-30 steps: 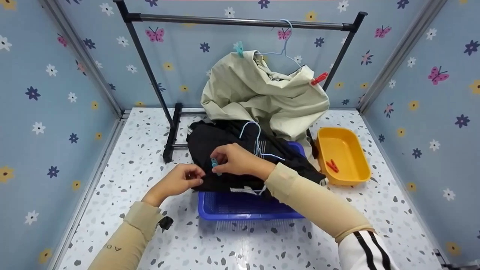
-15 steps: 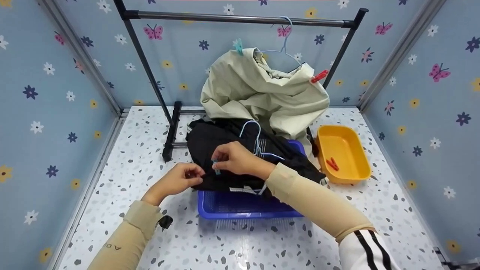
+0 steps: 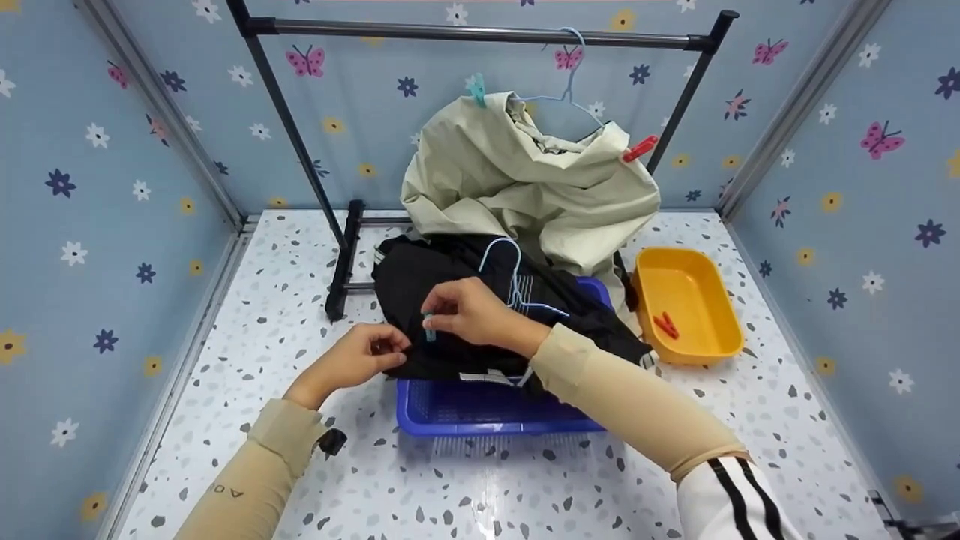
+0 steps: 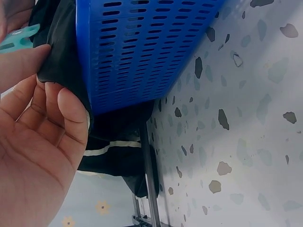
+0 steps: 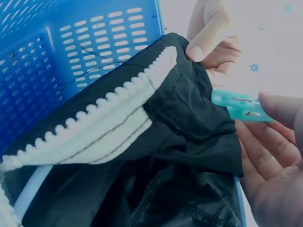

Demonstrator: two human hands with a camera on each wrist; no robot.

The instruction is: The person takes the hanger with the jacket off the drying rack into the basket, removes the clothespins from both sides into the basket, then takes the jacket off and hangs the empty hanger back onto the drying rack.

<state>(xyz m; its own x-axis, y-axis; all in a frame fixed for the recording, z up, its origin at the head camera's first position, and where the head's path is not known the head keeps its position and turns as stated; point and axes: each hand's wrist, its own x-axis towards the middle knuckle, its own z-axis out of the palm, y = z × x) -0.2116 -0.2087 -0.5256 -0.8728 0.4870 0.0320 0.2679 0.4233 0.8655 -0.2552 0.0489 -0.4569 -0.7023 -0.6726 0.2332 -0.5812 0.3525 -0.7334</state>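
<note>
A black garment [image 3: 405, 289] lies over the blue basket [image 3: 495, 430], with a light-blue hanger [image 3: 516, 274] on it. My left hand [image 3: 352, 360] pinches the garment's left edge between thumb and fingers, also seen up close in the left wrist view. Just to the right, my right hand [image 3: 480, 316] holds a teal clothespin [image 5: 239, 105] between thumb and fingers. In the right wrist view the clothespin's tip meets the black cloth's edge; whether it grips the cloth I cannot tell. A white zipper [image 5: 111, 125] runs along the cloth there.
Behind, a beige garment [image 3: 480, 176] hangs from a hanger on the black rack [image 3: 450, 31], with a teal clothespin [image 3: 478, 89] and a red clothespin [image 3: 640, 149] at its top. A yellow tub [image 3: 697, 307] to the right contains red clothespins [image 3: 665, 325].
The head view has tilted slightly. My right hand has turned the clothespin a little more upright; my left hand keeps its hold on the black garment.
</note>
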